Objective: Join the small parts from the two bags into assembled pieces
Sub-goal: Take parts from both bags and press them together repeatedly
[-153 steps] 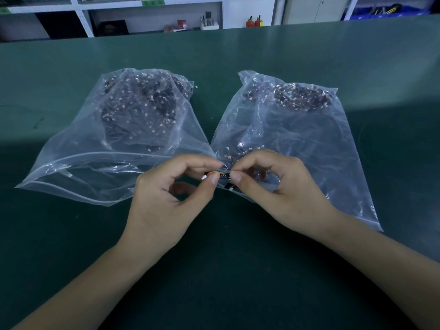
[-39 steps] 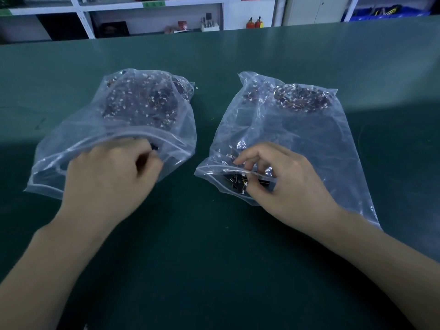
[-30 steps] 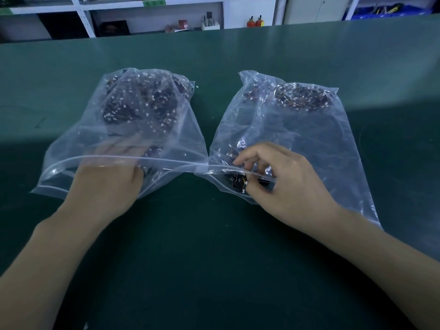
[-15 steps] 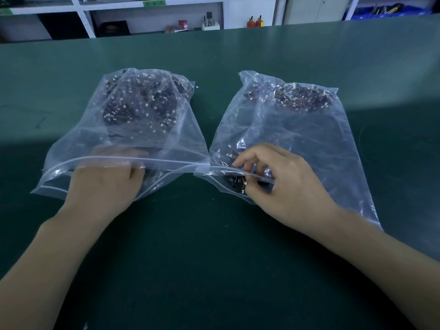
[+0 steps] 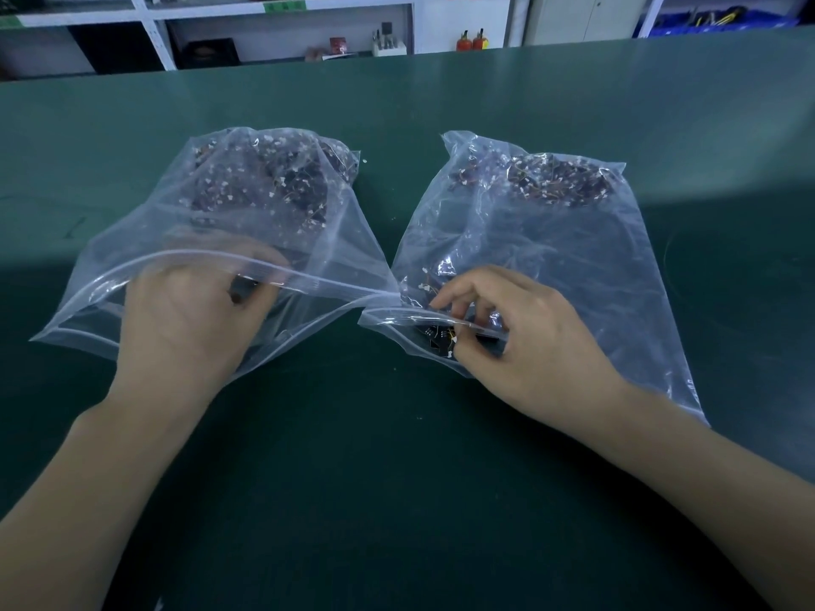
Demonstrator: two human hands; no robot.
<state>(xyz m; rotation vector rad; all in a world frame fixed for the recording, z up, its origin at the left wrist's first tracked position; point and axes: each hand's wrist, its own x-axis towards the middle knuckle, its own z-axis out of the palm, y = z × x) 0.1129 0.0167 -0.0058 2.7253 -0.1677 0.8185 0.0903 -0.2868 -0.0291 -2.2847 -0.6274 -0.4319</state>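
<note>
- Two clear bags, left bag [image 5: 247,222] and right bag [image 5: 551,240], mouths open on green surface [image 5: 397,478].
- Left hand [image 5: 189,319] inside left bag; grasp indistinct, cannot tell.
- Right hand [image 5: 525,337] pinching small dark parts [image 5: 439,339] at bag mouth.
- Step: fetching parts. Next: withdrawing one each, aligning for joining.

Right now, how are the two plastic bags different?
The left bag has its mouth puffed open with the left hand reaching inside; the right bag lies flatter, the right hand only at its mouth. The left bag's dark pile looks bigger and reaches nearer its opening; the right bag's main pile sits far back. Both are clear and hold small dark parts.
</note>
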